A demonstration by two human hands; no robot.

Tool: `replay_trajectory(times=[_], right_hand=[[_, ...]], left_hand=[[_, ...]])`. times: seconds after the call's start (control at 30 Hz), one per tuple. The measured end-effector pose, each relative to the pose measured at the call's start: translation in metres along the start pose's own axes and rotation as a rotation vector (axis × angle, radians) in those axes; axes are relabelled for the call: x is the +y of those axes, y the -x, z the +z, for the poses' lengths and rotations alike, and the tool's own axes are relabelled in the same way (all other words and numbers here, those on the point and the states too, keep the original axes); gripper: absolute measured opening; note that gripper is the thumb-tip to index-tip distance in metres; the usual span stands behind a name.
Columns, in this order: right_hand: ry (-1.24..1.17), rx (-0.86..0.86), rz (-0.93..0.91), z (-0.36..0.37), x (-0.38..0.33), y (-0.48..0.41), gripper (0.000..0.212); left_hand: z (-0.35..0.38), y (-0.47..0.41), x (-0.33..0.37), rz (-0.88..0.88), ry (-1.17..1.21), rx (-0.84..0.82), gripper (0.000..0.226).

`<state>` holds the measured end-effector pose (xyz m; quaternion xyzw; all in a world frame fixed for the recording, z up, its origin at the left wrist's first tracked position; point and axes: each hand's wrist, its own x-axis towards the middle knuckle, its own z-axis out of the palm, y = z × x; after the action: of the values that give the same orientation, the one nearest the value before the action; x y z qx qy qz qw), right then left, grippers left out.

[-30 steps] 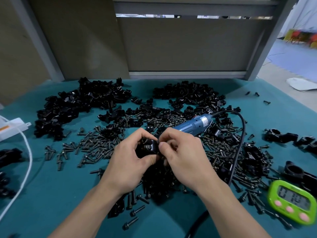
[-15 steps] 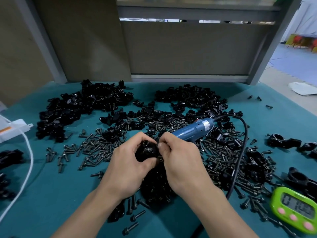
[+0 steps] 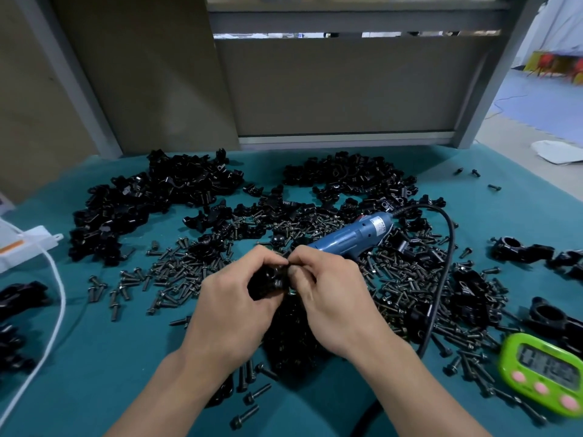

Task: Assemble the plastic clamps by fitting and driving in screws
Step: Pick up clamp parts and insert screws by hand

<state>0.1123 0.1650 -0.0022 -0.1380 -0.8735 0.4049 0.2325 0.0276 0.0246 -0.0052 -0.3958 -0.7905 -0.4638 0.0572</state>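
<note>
My left hand grips a black plastic clamp over the middle of the table. My right hand meets it from the right, its fingertips pinching something small at the clamp's top edge; that piece is too hidden to name. A blue electric screwdriver lies just behind my hands with its black cable looping to the right. Loose black screws cover the cloth around my hands. Piles of black clamp parts lie further back.
A green digital timer sits at the front right. Assembled clamps lie along the right edge, more at the far left. A white box and white cable are on the left. A grey panel backs the teal table.
Both hands stay together on the clamp. My right fingertips have shifted up to the clamp's top edge, and my left fingers have closed further round it.
</note>
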Motion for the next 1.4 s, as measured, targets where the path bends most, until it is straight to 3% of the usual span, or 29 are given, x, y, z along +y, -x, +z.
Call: replay_trajectory(times=[0.1,0.23,0.33,0.43,0.57,0.73,0.87,1.0,1.1,1.2,1.3,1.4], right_hand=[[-0.028,0.019,-0.028,-0.006,0.003,0.001,0.019],[-0.066,0.034,-0.093,-0.009,0.002,0.003,0.016],[-0.099,0.019,-0.012,-0.011,0.001,0.000,0.019],[-0.277,-0.085,0.125,-0.016,0.000,-0.004,0.003],[-0.282,-0.131,0.081,-0.018,-0.002,-0.004,0.008],[-0.161,0.009,0.010,-0.015,0.001,0.000,0.017],[0.103,0.149,-0.259,-0.015,-0.006,0.005,0.026],[0.189,0.230,-0.408,-0.025,-0.007,0.005,0.025],[0.193,0.166,-0.103,-0.042,0.003,0.000,0.023],[0.377,-0.040,0.208,-0.054,0.017,-0.007,0.015],[0.321,-0.109,0.310,-0.058,0.025,-0.010,0.008],[0.338,0.025,0.328,-0.073,0.029,-0.009,0.017]], left_hand=[[-0.007,-0.006,0.002,-0.056,0.047,-0.092,0.034],[-0.012,-0.011,0.001,-0.094,0.146,-0.267,0.043],[-0.010,-0.007,0.004,-0.072,0.081,-0.166,0.047],[-0.009,-0.005,0.004,-0.023,0.040,-0.090,0.056],[-0.011,-0.004,0.002,0.063,0.005,-0.050,0.046],[-0.011,-0.004,0.000,0.031,0.017,-0.073,0.041],[-0.009,-0.006,0.002,-0.097,0.170,-0.099,0.035],[-0.006,-0.013,-0.002,-0.339,0.688,-0.087,0.028],[-0.011,-0.017,-0.008,-0.435,0.701,0.064,0.018],[-0.012,-0.021,-0.012,-0.501,0.658,0.172,0.019],[-0.014,-0.020,-0.009,-0.509,0.726,0.142,0.038],[-0.015,-0.019,-0.010,-0.495,0.668,0.063,0.038]])
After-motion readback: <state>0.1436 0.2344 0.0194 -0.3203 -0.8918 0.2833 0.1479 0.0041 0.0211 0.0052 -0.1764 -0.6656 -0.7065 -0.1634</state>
